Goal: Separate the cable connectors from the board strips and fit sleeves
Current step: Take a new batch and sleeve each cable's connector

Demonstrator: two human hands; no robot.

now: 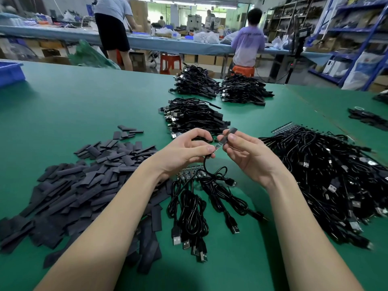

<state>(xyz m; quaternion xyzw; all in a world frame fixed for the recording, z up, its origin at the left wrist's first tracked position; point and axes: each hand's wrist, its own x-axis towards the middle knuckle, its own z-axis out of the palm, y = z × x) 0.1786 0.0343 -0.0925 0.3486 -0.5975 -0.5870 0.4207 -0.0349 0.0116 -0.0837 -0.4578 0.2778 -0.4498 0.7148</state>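
Left hand [184,152] grip pinches small board [217,147]; right hand [249,153] grip pinches black sleeve [227,135] at board tip.

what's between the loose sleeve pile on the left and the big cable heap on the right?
Head view: a board strip with cables still attached, lying on the green mat, with both forearms crossing above.
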